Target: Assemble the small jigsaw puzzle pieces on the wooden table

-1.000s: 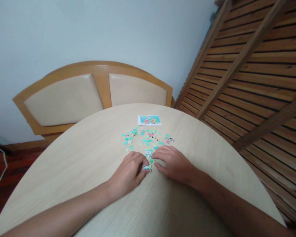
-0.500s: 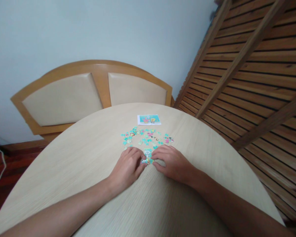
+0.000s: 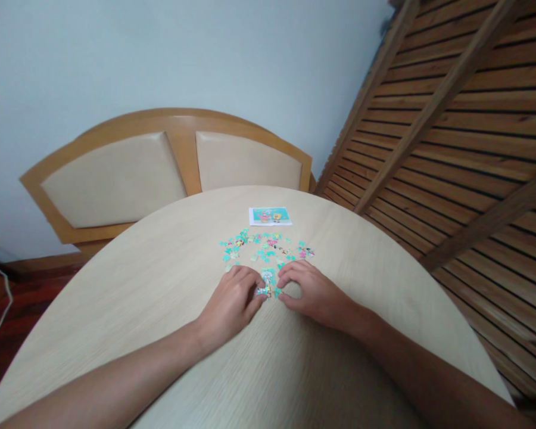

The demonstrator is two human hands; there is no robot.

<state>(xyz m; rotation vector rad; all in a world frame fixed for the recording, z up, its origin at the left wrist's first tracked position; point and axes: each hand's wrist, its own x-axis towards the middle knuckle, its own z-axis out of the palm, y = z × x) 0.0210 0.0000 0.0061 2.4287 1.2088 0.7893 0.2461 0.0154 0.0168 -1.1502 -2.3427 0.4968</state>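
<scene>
A small section of joined jigsaw puzzle (image 3: 268, 277) with a pale cartoon figure lies flat on the table between my hands. My left hand (image 3: 236, 293) curls at its left edge, thumb and fingertips gripping the lower left part. On the other side my right hand (image 3: 310, 293) has thumb and forefinger closed around a small teal puzzle piece (image 3: 277, 292), right beside the section's lower right edge. Whether that piece touches the section is too small to tell. Fingers hide parts of both side edges.
Loose puzzle pieces (image 3: 264, 256) in teal, pink and yellow are scattered just beyond my hands. Behind them lies a reference picture card (image 3: 270, 216). The round wooden table (image 3: 170, 262) meets a padded bench back (image 3: 116, 179), with a slatted wooden screen (image 3: 429, 149) at right.
My right hand has shifted slightly to the right, and a small gap shows beside the joined section. My left hand has stayed almost still.
</scene>
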